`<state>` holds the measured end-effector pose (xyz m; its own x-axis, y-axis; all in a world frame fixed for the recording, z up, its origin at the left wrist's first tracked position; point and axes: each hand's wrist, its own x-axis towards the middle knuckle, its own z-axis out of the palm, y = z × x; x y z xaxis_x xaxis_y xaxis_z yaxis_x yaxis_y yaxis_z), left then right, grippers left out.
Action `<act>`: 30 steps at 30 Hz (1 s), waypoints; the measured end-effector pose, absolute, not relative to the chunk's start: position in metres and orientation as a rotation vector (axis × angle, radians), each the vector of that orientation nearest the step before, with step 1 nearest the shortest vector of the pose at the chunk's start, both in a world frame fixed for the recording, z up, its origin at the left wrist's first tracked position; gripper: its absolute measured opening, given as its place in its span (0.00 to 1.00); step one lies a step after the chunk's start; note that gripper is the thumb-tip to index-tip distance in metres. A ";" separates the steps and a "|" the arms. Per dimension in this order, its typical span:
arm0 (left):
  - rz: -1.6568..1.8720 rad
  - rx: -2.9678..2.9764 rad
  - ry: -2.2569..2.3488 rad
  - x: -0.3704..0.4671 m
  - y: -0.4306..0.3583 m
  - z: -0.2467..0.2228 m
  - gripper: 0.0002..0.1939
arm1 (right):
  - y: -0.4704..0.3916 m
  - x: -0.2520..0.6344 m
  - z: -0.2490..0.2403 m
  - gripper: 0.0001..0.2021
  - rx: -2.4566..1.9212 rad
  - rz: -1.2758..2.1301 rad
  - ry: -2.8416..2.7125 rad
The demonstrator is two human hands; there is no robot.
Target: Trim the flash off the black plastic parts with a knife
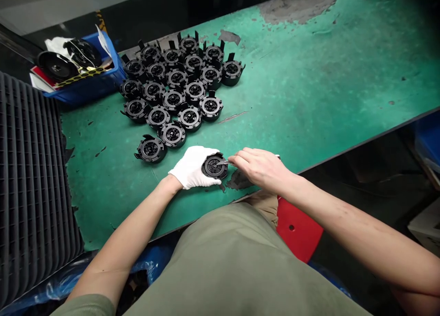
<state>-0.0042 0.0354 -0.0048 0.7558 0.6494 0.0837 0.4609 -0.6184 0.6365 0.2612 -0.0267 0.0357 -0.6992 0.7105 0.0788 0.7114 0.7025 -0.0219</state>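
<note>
My left hand point(195, 168), in a white glove, is closed around a round black plastic housing point(215, 167) just over the front part of the green table. Ribs and rings show on the housing's upper face. My right hand point(257, 167) is bare and closed on a slim, pointed metal tool point(225, 162). The tool's tip reaches the middle of the housing; most of its shaft is hidden by my fingers, so its exact kind is unclear. Several similar black housings point(173, 133) with upright tabs stand grouped on the table, beyond my left hand.
A blue bin point(90, 88) holding black round parts and papers stands at the back left. Stacked dark ribbed trays point(30, 187) rise along the left edge. The green tabletop point(309, 87) has worn patches. Below its front edge is a red stool seat point(297, 229).
</note>
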 end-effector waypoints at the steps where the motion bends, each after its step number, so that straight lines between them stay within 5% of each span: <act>1: 0.415 2.352 0.829 -0.004 0.035 -0.005 0.42 | -0.028 0.260 0.035 0.11 -1.195 -0.026 -2.823; 30: 0.425 2.336 0.832 -0.005 0.036 -0.009 0.44 | -0.045 0.252 0.026 0.12 -1.331 -0.016 -2.640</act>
<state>-0.0050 0.0357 -0.0090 0.7504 0.6549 0.0901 0.4572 -0.6126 0.6447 0.2525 -0.0452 0.0258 -0.5809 0.7962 0.1688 0.7982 0.5979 -0.0735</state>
